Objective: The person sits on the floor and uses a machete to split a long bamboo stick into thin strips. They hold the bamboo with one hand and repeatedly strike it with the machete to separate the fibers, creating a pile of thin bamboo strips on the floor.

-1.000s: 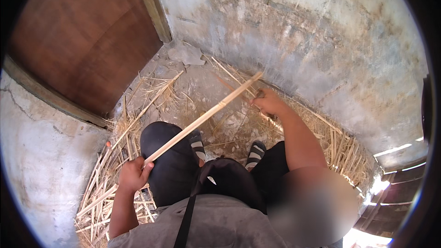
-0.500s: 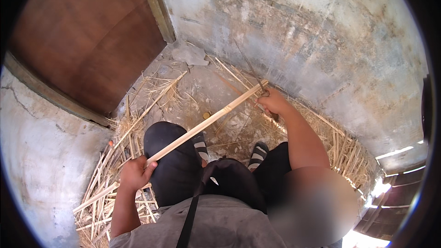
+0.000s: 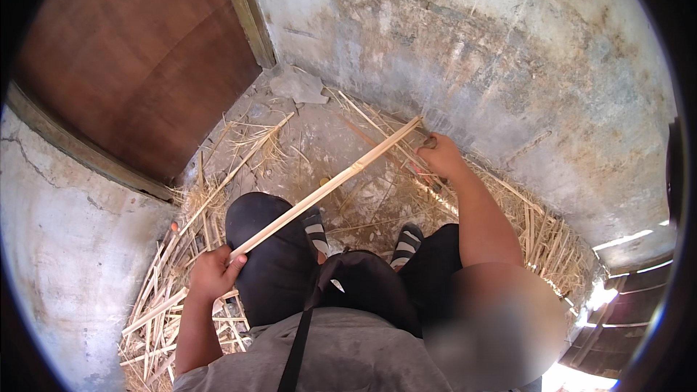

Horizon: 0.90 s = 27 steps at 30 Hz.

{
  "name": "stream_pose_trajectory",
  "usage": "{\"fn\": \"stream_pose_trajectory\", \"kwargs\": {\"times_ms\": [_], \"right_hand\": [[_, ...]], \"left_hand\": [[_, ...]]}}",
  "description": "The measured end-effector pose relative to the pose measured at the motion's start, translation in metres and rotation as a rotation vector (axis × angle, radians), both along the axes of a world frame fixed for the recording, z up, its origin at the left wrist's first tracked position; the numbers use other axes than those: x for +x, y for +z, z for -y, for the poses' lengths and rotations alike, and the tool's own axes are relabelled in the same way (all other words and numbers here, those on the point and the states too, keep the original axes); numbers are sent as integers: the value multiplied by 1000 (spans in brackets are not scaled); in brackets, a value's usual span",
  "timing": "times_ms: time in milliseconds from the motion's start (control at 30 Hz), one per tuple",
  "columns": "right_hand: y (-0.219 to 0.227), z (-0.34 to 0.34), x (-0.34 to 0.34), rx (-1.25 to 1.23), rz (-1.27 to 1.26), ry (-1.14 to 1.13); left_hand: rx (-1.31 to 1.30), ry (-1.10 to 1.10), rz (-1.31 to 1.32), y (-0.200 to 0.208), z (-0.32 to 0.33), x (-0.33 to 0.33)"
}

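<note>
A long pale split bamboo strip (image 3: 330, 183) slants across my knees, its far end raised toward the wall. Around its near end my left hand (image 3: 210, 274) is closed, thumb on top. Just right of the far end, my right hand (image 3: 441, 157) is closed on the handle of a knife (image 3: 430, 143), apart from the strip. The knife's long thin blade shows in the earlier picture; now it hardly stands out against the wall.
Split strips and shavings (image 3: 156, 323) lie heaped at my left, with more litter (image 3: 544, 243) along the right wall. A stained plaster wall (image 3: 472, 51) rises ahead. A brown door panel (image 3: 145, 51) stands far left. My sandalled feet (image 3: 408, 243) are below the strip.
My right hand has moved slightly right, off the strip's far end. The knife's blade has turned and is no longer plain to see. My left hand stays put; the strip's far end has risen slightly.
</note>
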State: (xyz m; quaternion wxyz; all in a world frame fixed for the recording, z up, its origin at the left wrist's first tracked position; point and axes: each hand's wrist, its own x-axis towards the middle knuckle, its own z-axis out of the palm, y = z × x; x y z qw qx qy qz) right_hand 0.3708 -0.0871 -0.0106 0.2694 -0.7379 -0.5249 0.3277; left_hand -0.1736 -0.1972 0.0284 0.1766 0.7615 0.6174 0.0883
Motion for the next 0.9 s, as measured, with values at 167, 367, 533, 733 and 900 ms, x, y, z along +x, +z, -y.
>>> {"fn": "stream_pose_trajectory", "kwargs": {"times_ms": [167,367,533,733,900], "right_hand": [[31,18,-64,50,496,562],[-7,-2,-10,136,69,144],[-5,5,-6,175,135,52],[29,16,-49,129,336,485],[6,-1,-8,122,30,-12]], "left_hand": [[-59,13,27,4,-2,5],[-88,43,156,3,-2,5],[-9,16,156,-10,-2,2],[-33,25,141,-10,-1,0],[-22,55,113,-16,0,0]]}}
